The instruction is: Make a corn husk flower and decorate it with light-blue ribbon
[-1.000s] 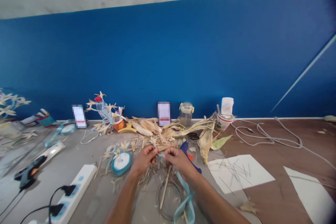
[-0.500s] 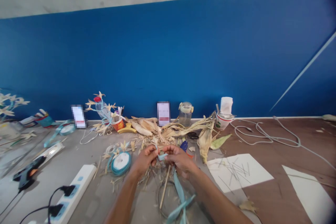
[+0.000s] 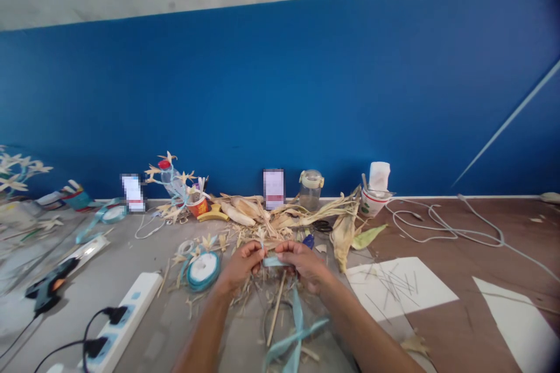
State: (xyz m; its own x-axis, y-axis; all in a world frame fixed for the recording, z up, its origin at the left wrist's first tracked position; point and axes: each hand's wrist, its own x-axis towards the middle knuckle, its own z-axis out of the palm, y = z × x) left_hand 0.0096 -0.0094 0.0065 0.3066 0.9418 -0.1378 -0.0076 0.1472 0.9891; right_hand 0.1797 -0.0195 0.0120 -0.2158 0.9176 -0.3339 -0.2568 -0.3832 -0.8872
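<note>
My left hand (image 3: pixel 245 263) is closed in a pinch on a small pale husk flower (image 3: pixel 261 234) whose petals point up; its stem is mostly hidden by my fingers. Between the two hands runs a short taut stretch of light blue ribbon (image 3: pixel 273 261). My right hand (image 3: pixel 301 261) pinches that ribbon, and its long loose tail (image 3: pixel 299 317) hangs down and crosses itself over the table. Left of my hands lies a spool of blue ribbon (image 3: pixel 203 270). A thin stick (image 3: pixel 276 310) lies below them, and dry corn husks (image 3: pixel 245 210) are heaped behind.
A white power strip (image 3: pixel 126 317) and a black glue gun (image 3: pixel 51 285) lie on the left. Thin wires rest on a white paper sheet (image 3: pixel 406 285) at right. Behind stand a phone (image 3: pixel 273 189), a lidded jar (image 3: pixel 310 191), a white cup (image 3: pixel 373 204) and a flower-wrapped bottle (image 3: pixel 171 180).
My right hand has moved slightly away from the left, so a longer stretch of ribbon shows between them. The ribbon's hanging tail has shifted.
</note>
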